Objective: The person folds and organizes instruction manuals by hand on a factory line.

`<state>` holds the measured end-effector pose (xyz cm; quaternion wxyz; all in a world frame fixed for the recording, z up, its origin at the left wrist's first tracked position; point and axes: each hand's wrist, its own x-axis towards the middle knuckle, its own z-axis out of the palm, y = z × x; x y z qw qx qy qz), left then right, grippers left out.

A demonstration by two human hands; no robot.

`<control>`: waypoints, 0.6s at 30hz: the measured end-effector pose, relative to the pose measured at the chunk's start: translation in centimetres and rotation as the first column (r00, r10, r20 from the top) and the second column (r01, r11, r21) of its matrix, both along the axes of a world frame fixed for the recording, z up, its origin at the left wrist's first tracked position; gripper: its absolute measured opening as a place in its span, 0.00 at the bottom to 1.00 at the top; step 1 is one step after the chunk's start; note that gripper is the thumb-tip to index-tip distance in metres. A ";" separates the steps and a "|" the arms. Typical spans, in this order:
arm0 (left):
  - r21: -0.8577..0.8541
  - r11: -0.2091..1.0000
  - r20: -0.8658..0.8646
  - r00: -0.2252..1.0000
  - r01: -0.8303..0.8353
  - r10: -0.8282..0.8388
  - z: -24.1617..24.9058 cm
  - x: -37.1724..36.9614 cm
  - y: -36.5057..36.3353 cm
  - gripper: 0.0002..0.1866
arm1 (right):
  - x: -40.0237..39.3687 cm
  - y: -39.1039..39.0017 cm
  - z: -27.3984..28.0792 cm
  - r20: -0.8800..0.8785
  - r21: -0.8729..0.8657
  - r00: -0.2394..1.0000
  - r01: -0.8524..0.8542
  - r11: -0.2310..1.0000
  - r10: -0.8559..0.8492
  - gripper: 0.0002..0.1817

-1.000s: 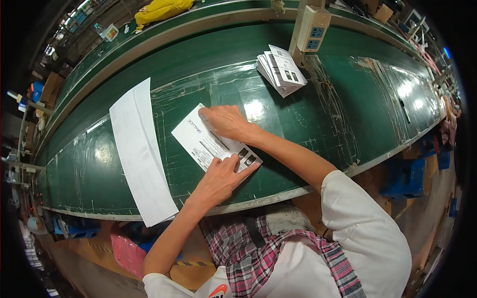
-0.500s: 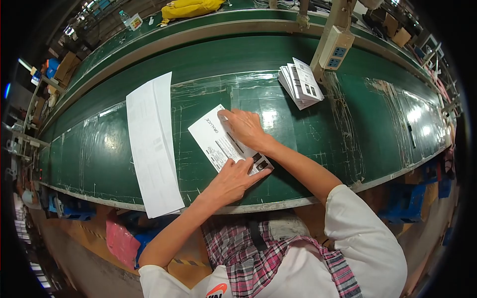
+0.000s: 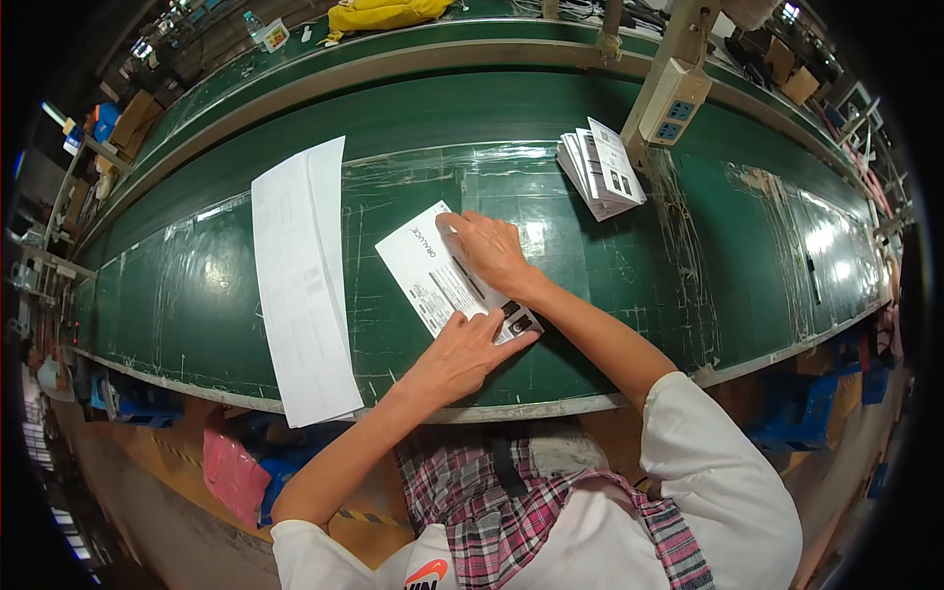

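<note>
A folded white leaflet (image 3: 421, 258) with black print and the word "ORALUCE" lies at a slant on the green tabletop in front of me. My left hand (image 3: 462, 356) rests on its lower end, thumb and fingers apart and pressing the paper down. Along the upper right edge, my right hand (image 3: 489, 258) is closed, with the fingers together and the thumb near the top corner. Its fingers partly cover that edge. To the left, a stack of long white sheets (image 3: 303, 295) hangs slightly over the table's front edge. Several folded leaflets (image 3: 602, 172) are piled at the back right.
A post with a socket box (image 3: 675, 106) stands behind the leaflet pile. A raised rail (image 3: 433, 67) runs along the back of the green table (image 3: 177, 305). Beyond it lie a yellow cloth (image 3: 383, 14) and a bottle (image 3: 254, 26). Blue stools (image 3: 796, 413) are below the table.
The view has shifted slightly. Both hands stay in nearly the same places on the leaflet, and the paper looks the same.
</note>
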<state>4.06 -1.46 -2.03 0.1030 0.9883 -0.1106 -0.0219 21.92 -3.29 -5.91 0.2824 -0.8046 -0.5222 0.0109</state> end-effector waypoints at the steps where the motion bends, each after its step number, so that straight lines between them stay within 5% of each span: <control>1: 0.003 1.000 -0.003 1.000 0.000 0.000 0.0 0.0 0.0 0.38 | 0.0 0.0 0.1 0.002 0.004 1.000 0.001 1.000 -0.001 0.14; 14: 0.054 0.994 0.160 0.984 -0.091 0.081 -0.8 -1.3 -2.1 0.36 | -0.8 -0.5 0.1 0.117 0.047 0.993 0.015 0.999 -0.020 0.13; 18: 0.063 0.993 0.154 0.984 -0.100 0.090 -0.6 -1.2 -2.1 0.36 | -0.6 -1.0 0.8 0.188 0.223 0.981 -0.001 0.975 -0.042 0.13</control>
